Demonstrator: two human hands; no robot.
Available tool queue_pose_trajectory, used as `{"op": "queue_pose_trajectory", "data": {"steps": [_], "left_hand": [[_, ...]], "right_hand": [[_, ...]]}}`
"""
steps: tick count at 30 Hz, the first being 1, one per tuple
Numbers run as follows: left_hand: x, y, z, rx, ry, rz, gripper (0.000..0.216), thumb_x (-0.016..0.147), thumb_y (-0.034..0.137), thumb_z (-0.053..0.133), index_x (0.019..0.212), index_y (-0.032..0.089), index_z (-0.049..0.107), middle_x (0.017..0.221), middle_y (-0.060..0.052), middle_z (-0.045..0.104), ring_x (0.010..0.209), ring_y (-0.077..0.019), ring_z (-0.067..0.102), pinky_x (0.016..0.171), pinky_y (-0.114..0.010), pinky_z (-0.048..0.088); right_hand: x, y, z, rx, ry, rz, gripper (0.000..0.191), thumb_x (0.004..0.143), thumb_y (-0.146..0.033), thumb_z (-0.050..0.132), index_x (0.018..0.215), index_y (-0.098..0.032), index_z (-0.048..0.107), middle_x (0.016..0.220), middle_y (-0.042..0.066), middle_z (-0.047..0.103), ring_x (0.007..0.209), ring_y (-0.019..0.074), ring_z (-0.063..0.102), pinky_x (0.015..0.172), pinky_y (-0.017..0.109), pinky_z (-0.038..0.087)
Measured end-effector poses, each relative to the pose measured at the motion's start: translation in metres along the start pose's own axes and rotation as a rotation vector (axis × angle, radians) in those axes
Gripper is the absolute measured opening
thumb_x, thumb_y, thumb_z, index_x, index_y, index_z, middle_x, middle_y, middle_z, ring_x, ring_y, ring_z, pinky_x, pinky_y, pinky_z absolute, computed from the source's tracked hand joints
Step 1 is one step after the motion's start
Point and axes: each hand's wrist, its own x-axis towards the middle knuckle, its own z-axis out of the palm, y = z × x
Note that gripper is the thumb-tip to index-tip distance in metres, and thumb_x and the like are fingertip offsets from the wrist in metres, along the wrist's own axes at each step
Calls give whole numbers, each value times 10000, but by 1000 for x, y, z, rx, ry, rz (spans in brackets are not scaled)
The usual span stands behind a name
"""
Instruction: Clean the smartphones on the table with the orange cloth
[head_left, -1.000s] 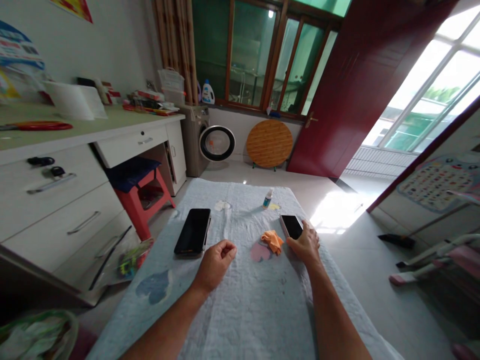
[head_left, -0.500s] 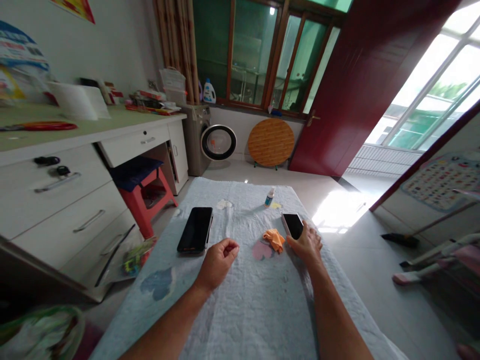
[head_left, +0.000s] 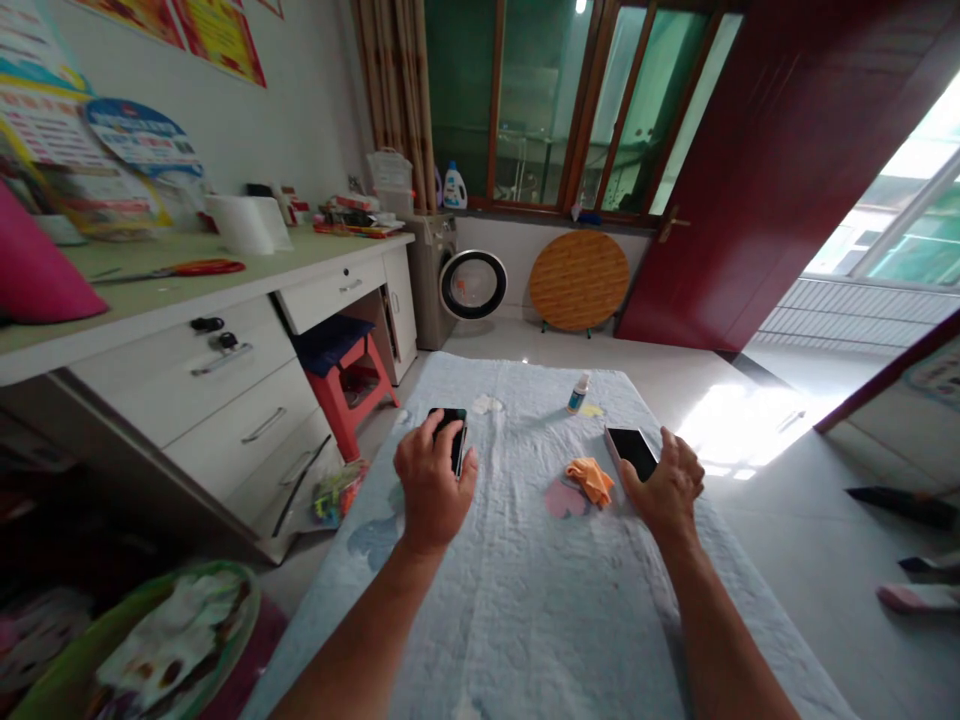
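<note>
The left hand [head_left: 435, 490], which a moment ago lay loosely curled just beside the black phone [head_left: 458, 455] at centre-left, now reaches over it, fingers bent across the screen and thumb at its right side. Thumb and fingers are apart; I cannot tell whether they grip. The view has swung left, bringing a pink object [head_left: 45, 265] into the left edge and showing more of the waste bin [head_left: 255, 600] at lower left.

The right hand [head_left: 667, 490] stays at the smaller phone [head_left: 636, 450], right of centre, thumb and fingers spread about its near end; whether they clamp it is unclear. Both phones lie on the cloth-covered table [head_left: 525, 610].

The left hand hides much of the black phone, and the right covers the other's near corner. An orange cloth [head_left: 592, 482] lies crumpled between the hands, nearer the right; a small bottle [head_left: 577, 394] stands upright beyond it. A red stool [head_left: 349, 405] and drawers [head_left: 217, 415] stand left of the table.
</note>
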Motion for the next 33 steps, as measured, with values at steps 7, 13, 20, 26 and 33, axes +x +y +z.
{"op": "queue_pose_trajectory", "data": {"steps": [7, 13, 20, 26, 33], "left_hand": [[10, -27, 2, 281, -242, -248, 742, 744, 575, 631, 1322, 153, 435, 1249, -186, 539, 1152, -381, 479, 938, -500, 369], [5, -33, 10, 333, -443, -271, 839, 715, 596, 617, 1367, 113, 403, 1199, -198, 552, 1078, -364, 531, 884, -447, 411], [4, -36, 17, 376, -414, -256, 720, 735, 491, 583, 1332, 111, 447, 1100, -182, 584, 1059, -352, 520, 854, -435, 419], [4, -28, 15, 436, -327, -244, 698, 704, 454, 606, 1313, 142, 469, 1059, -166, 585, 1000, -363, 526, 811, -444, 426], [8, -22, 8, 246, -124, -105, 674, 713, 396, 616, 1309, 131, 448, 1176, -169, 541, 1117, -357, 474, 979, -483, 348]], "right_hand": [[-15, -33, -3, 170, -8, -277, 578, 839, -337, 448, 1383, -164, 355, 1345, 164, 427, 1255, 310, 358, 1024, 492, 299], [-27, -45, 6, 244, -73, -388, 427, 863, -295, 456, 1270, -176, 506, 1246, 133, 519, 1175, 279, 432, 1008, 469, 346], [-31, -50, 10, 201, -170, -465, 349, 858, -234, 460, 1172, -178, 603, 1180, 113, 563, 1113, 265, 458, 1005, 451, 353], [-34, -50, 11, 191, -224, -468, 366, 846, -217, 473, 1184, -179, 608, 1199, 115, 558, 1118, 265, 457, 990, 436, 377], [-32, -46, 12, 234, -193, -413, 381, 856, -163, 414, 1183, -183, 608, 1176, 107, 569, 1101, 252, 467, 998, 437, 376]]}}
